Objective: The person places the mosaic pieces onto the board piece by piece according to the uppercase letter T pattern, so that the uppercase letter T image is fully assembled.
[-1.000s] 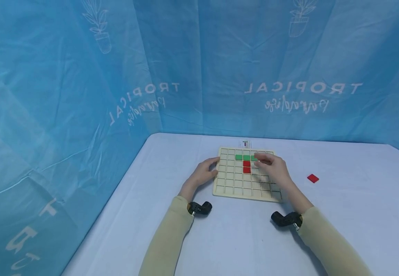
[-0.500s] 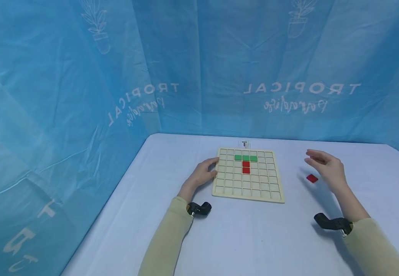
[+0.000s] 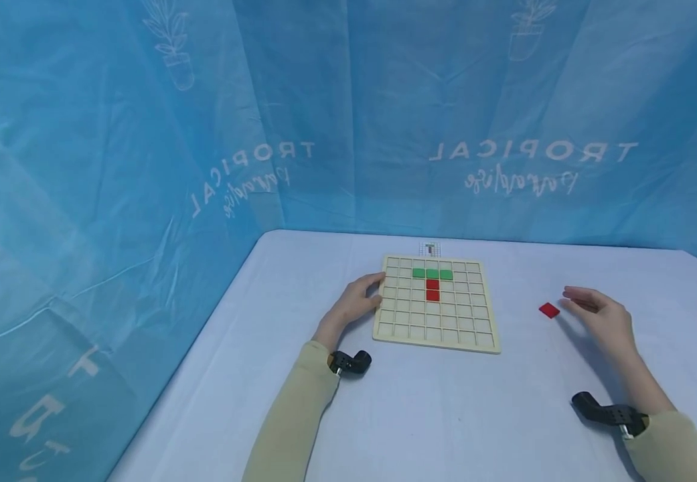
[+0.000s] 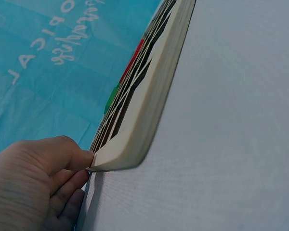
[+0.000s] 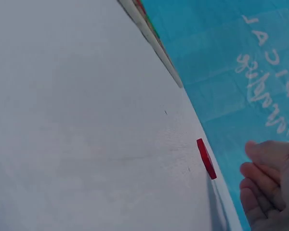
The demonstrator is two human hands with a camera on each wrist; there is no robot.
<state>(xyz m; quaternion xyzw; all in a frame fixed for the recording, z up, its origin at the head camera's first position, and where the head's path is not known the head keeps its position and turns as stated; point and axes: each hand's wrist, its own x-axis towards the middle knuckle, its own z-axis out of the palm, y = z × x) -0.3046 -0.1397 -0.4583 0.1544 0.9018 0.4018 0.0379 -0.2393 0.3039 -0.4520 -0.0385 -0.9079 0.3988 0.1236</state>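
Observation:
A pale square board (image 3: 405, 333) with a grid of cells lies on the table. Three green tiles (image 3: 432, 274) sit in a row near its far side. Two red tiles (image 3: 432, 290) run down from the middle green one. My left hand (image 3: 354, 301) touches the board's left edge with thumb and fingers set apart; in the left wrist view the thumb (image 4: 77, 158) meets the board's rim. One loose red tile (image 3: 550, 310) lies flat right of the board. Just right of it my right hand (image 3: 602, 321) hovers with loosely bent fingers, holding nothing.
A small printed grid card (image 3: 430, 249) with a T pattern lies behind the board. White cloth covers the table (image 3: 444, 415). Blue printed curtains (image 3: 384, 134) hang along the back and left sides.
My right hand has left the board, swung right past the loose red tile, then come lower and nearer to me beside it. The left hand stays at the board's edge.

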